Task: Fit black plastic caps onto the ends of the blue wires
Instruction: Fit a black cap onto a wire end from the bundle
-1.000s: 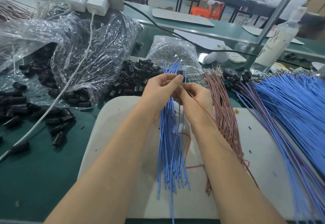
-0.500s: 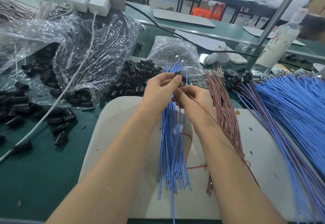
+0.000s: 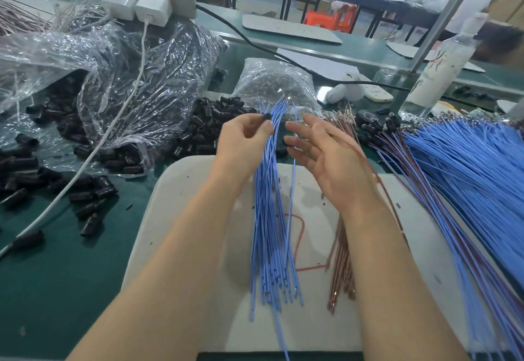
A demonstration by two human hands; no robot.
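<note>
In the centre of the frame, the left hand (image 3: 243,136) pinches a black cap (image 3: 266,117) at the top of the blue wires (image 3: 269,218), which hang down over the white pad (image 3: 181,218). The right hand (image 3: 329,159) is just right of them, fingers spread wide, holding nothing. Loose caps (image 3: 209,122) lie left of the hands.

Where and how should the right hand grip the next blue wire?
Pinch it near its far end, coming from the right: the blue wires fan apart there above the left hand pinching a cap, with the right hand open beside them.
</note>
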